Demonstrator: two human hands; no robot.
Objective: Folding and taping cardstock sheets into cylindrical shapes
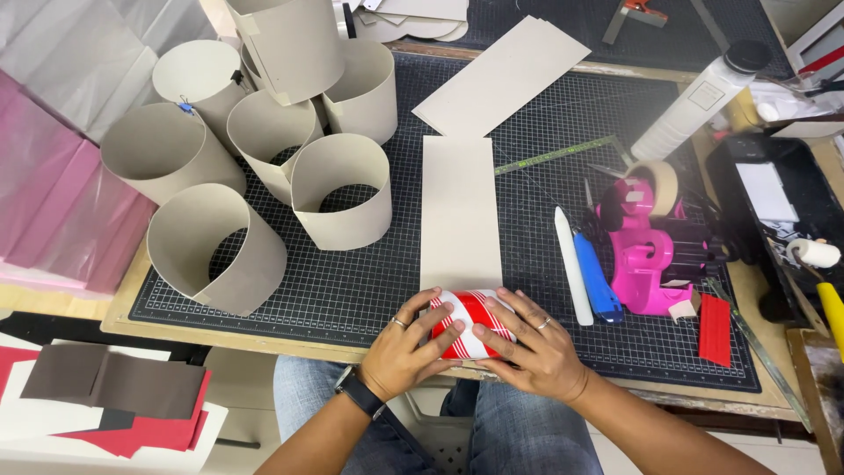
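Both of my hands wrap a red and white striped can [469,318] lying on its side at the near edge of the black cutting mat [545,202]. My left hand [406,347] grips its left half and my right hand [532,347] grips its right half. The can rests on the near end of a long grey cardboard strip [460,211] that runs away from me across the mat.
Several grey cardboard rings [341,189] stand at the mat's left. A second cardboard sheet [501,75] lies beyond. To the right are a white bone folder [572,264], a blue knife [597,274], a pink tape dispenser [646,251], a green ruler [554,155] and a white bottle [699,98].
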